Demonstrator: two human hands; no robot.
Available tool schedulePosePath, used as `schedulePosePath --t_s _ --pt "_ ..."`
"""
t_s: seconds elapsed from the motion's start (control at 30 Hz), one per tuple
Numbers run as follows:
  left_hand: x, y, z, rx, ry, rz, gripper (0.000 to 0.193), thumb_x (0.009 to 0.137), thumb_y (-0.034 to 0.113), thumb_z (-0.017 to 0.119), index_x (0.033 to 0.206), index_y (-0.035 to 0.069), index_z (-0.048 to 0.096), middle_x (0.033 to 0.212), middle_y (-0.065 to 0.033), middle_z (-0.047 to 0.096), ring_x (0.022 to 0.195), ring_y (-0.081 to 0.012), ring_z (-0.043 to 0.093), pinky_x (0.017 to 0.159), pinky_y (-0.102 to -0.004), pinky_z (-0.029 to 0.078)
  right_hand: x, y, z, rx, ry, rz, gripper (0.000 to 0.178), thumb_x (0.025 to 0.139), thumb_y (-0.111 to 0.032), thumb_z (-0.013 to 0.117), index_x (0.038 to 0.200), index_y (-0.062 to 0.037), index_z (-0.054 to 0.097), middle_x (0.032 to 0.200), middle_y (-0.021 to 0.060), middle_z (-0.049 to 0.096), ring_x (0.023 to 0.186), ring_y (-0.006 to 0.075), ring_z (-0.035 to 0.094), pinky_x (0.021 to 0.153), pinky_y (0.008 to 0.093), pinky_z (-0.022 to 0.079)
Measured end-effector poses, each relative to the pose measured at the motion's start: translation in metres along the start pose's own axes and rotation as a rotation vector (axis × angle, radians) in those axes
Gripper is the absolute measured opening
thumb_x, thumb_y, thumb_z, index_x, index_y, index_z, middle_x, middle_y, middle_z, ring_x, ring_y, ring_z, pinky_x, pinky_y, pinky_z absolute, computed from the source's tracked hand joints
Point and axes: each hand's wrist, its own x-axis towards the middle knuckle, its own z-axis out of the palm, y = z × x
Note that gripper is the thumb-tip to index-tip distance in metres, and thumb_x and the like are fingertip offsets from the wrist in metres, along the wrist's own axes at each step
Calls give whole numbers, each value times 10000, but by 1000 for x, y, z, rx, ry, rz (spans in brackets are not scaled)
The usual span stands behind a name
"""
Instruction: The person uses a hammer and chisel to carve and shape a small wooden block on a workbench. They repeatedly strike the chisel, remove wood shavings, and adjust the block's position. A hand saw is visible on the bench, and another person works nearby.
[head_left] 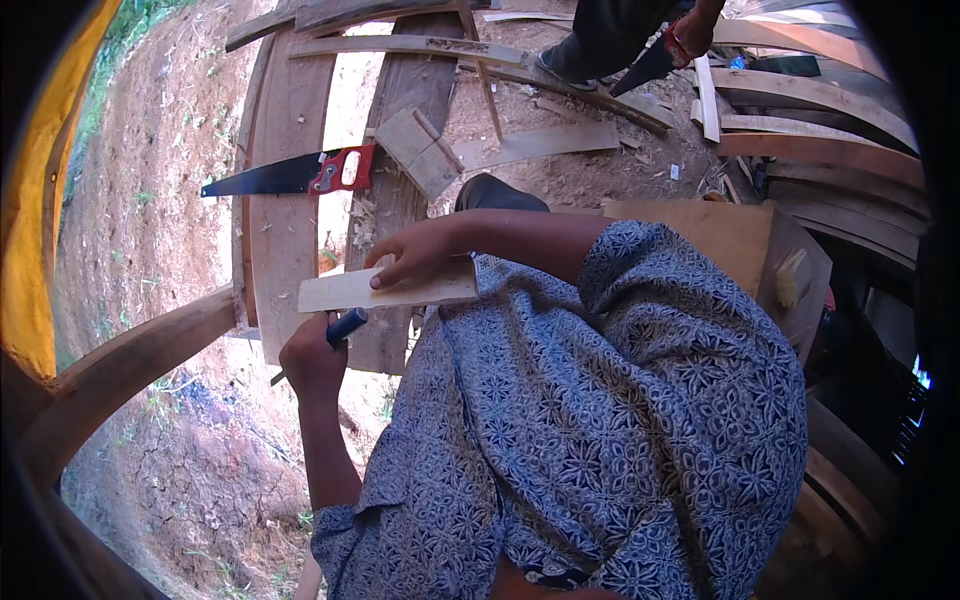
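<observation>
My left hand is closed round a tool with a dark blue, cylindrical handle. A thin dark end of it sticks out below the fist; it looks like a chisel, but my fingers hide its middle. Just above that fist lies a short, pale piece of wood, with its right end against my patterned shirt. My right hand rests over its upper edge, thumb on the face and fingers on the far side, gripping it. Under it run dark planks.
A handsaw with a red handle lies across the planks ahead. A squarish wood block sits right of it. At the top right, another person's hand holds a second red-handled saw. Boards are stacked at the right.
</observation>
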Motion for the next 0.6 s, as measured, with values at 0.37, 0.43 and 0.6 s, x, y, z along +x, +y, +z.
schedulePosePath --t_s 0.37,0.43,0.6 --pt "-18 -1 -11 -565 -261 -122 80 874 20 725 950 -2 733 800 -167 717 722 -264 719 674 -370 531 -5 -44 -51 1066 -344 -260 440 1059 -356 552 1324 -7 593 1152 264 725 916 260 747 803 383 597" --pt "-20 13 -27 -601 -249 -69 131 950 96 678 887 -11 721 770 -120 720 700 -168 670 648 -344 506 4 -61 -55 643 -178 -246 455 1036 -289 628 1388 -4 581 1060 156 737 873 193 721 775 341 578" --pt "-12 45 -71 -530 -194 223 195 934 130 686 795 0 644 657 -145 597 577 -299 609 575 -409 461 56 -96 -64 289 -55 -306 391 971 -328 759 1196 -12 706 869 22 688 791 91 634 697 304 529"
